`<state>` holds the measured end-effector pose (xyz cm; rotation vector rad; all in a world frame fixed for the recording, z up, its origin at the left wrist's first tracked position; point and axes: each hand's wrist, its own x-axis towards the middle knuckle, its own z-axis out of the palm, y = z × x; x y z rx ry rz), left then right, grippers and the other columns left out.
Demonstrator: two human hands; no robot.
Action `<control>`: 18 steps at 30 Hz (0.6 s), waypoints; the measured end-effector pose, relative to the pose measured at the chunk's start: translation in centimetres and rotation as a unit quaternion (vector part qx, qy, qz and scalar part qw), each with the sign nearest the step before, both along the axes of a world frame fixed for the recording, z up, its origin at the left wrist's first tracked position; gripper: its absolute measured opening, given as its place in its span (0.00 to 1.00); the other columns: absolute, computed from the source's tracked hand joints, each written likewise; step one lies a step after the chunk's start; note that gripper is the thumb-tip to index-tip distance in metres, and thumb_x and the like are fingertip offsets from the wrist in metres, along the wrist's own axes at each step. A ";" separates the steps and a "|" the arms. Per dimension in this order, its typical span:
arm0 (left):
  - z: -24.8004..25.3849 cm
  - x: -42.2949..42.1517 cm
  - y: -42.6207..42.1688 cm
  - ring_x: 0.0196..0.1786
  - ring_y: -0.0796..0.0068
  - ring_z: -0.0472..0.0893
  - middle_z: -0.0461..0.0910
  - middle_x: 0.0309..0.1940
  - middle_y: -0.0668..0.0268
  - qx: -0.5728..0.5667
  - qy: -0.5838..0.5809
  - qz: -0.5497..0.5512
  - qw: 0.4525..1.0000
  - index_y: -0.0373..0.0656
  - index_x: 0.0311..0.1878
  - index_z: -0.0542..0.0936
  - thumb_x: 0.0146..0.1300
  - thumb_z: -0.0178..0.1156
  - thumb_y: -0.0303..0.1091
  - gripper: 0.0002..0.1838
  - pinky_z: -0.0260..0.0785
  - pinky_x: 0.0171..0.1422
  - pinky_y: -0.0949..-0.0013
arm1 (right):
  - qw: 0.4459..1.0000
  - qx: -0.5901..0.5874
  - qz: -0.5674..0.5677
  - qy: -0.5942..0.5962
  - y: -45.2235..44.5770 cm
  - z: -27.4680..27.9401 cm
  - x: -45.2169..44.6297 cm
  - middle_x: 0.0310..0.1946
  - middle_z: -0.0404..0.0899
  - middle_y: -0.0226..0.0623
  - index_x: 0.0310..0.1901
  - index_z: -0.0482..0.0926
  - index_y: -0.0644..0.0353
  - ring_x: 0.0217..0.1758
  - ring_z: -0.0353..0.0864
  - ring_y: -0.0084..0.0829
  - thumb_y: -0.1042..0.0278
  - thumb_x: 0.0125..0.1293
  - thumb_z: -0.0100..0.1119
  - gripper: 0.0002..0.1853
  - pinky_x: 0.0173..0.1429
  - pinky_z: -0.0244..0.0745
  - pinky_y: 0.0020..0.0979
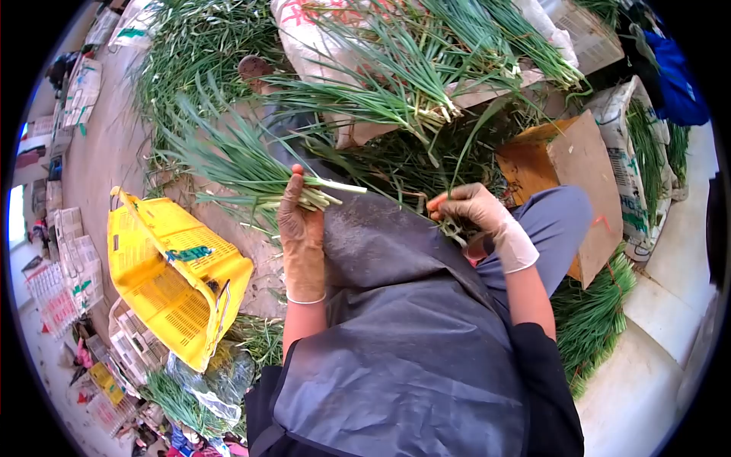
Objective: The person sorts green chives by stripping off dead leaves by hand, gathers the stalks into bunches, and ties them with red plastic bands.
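Note:
My left hand (pixel 303 228), in a tan-stained glove with a reddish fingertip, is closed around a bunch of garlic chives (pixel 251 164). Its leaves fan out to the upper left and the pale stem ends point right, over the dark apron (pixel 396 259) on my lap. One stem sticks out farther than the others. My right hand (pixel 476 212), gloved too, is held above my right knee with fingers pinched together. Pale stringy chive scraps (pixel 453 228) hang at its fingertips. Ahead, more chives (pixel 403 103) lie on a white sack (pixel 308 38), stems toward me.
A yellow plastic crate (pixel 175 266) stands tilted at my left. Loose chives (pixel 205 46) cover the floor ahead. A brown cardboard box (pixel 579 175) sits by my right knee, with a chive pile (pixel 590 327) behind it. Trimmings (pixel 373 164) lie between my legs and the sack.

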<state>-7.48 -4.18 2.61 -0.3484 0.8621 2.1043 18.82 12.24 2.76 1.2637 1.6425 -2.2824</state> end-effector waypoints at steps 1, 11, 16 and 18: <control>-0.2 -0.6 -0.7 0.38 0.73 0.80 0.81 0.36 0.65 0.031 -0.006 -0.005 0.999 0.39 0.44 0.78 0.55 0.62 0.23 0.12 0.76 0.44 0.69 | 0.979 0.136 0.123 -0.091 0.3 -2.0 0.8 0.31 0.81 0.39 0.46 0.78 0.66 0.39 0.79 0.28 0.59 0.55 0.63 0.21 0.49 0.73 0.30; 2.1 2.7 0.7 0.40 0.77 0.77 0.76 0.46 0.64 0.060 0.068 -0.072 0.993 0.41 0.48 0.74 0.54 0.65 0.28 0.18 0.72 0.44 0.74 | 0.941 0.314 0.108 0.065 -4.9 6.9 -11.1 0.25 0.78 0.25 0.42 0.79 0.62 0.27 0.74 0.19 0.59 0.65 0.55 0.14 0.33 0.69 0.24; 1.2 3.2 -0.8 0.34 0.79 0.70 0.69 0.57 0.55 0.134 -0.045 -0.134 0.981 0.38 0.52 0.73 0.60 0.60 0.31 0.18 0.66 0.38 0.76 | 0.965 0.198 -0.110 0.132 -2.9 4.6 -10.3 0.20 0.67 0.19 0.32 0.77 0.60 0.23 0.61 0.13 0.57 0.68 0.50 0.15 0.28 0.57 0.17; 0.9 4.4 -1.0 0.42 0.77 0.75 0.72 0.54 0.58 0.079 -0.049 -0.169 0.981 0.39 0.53 0.72 0.60 0.59 0.31 0.18 0.70 0.44 0.73 | 0.952 0.260 -0.087 0.134 -4.9 4.3 -10.8 0.20 0.76 0.32 0.32 0.77 0.60 0.25 0.76 0.24 0.59 0.67 0.51 0.13 0.31 0.69 0.28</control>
